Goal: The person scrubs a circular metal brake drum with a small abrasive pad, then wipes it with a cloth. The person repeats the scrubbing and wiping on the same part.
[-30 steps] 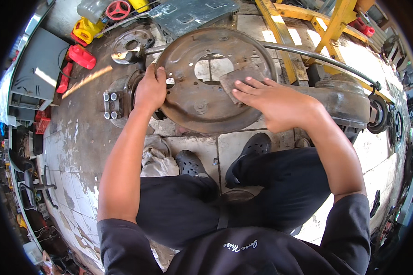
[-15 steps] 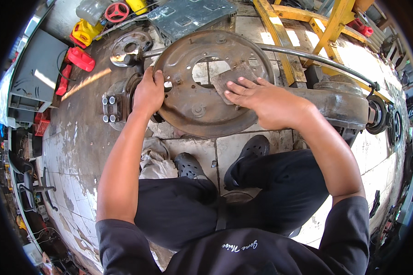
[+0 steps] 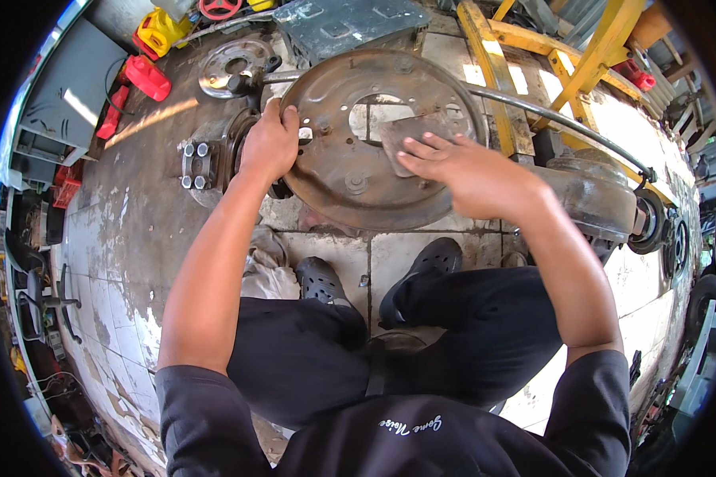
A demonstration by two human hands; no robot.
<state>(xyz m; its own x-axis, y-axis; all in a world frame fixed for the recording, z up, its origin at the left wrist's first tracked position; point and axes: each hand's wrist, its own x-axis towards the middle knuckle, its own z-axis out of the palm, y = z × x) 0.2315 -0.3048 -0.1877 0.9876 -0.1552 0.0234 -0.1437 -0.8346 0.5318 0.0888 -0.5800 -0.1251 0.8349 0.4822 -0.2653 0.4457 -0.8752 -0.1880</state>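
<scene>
Head view: the left hand (image 3: 269, 149) grasps the plate (image 3: 320, 171) between both hands' fingers, while the right hand (image 3: 485, 173) rests extended fingers on a pad (image 3: 412, 127), which might snag if pushed over the hole (image 3: 360, 121) left of those fingertips.

Daylight glares off the right-hand floor (image 3: 643, 306); fisheye distortion bends outer edges.

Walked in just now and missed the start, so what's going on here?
A person is working on a round, brown-stained metal plate. The left hand grips its left edge; the right hand lies flat on a brownish pad against its face, partly over the large middle hole. Beyond it, a metal disc lies on the floor, and a pale cloth lies beside the left shoe.
</scene>
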